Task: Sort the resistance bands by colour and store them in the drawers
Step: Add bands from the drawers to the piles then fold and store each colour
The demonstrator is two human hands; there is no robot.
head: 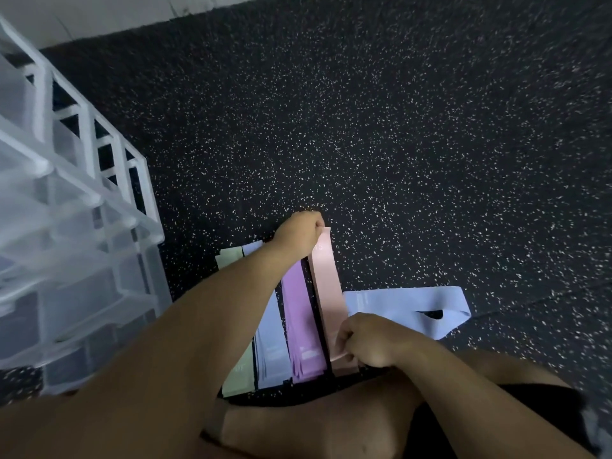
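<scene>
Your left hand (299, 231) reaches out to the far end of the pink band (326, 286), fingers curled and closed on that end, knuckles up. Your right hand (372, 339) is at the near end of the same band, fingers bent and pinching its edge, so the pink band runs straight and flat between your two hands on the black speckled floor (397, 144). Near its far end, just below your left hand, a faint white "15" can be read. Just left of the pink band, with a dark strip of floor between, lies the purple band (299, 323), parallel to it; there is white print near its near end, too blurred to read. Further left of the pink band comes the light blue stack (273, 342), its near ends fanned in layers, and beyond that the pale green band (236, 376), carrying a faint mark that you cannot make out; your left forearm crosses over both. Right of the pink band, touching or just beside its near half, a loose light blue band (397, 306) lies crosswise in an open loop. Well to the left of the pink band stands the translucent drawer unit (82, 226) with its white frame. Your bare leg (314, 425) lies just near of the bands' ends.
</scene>
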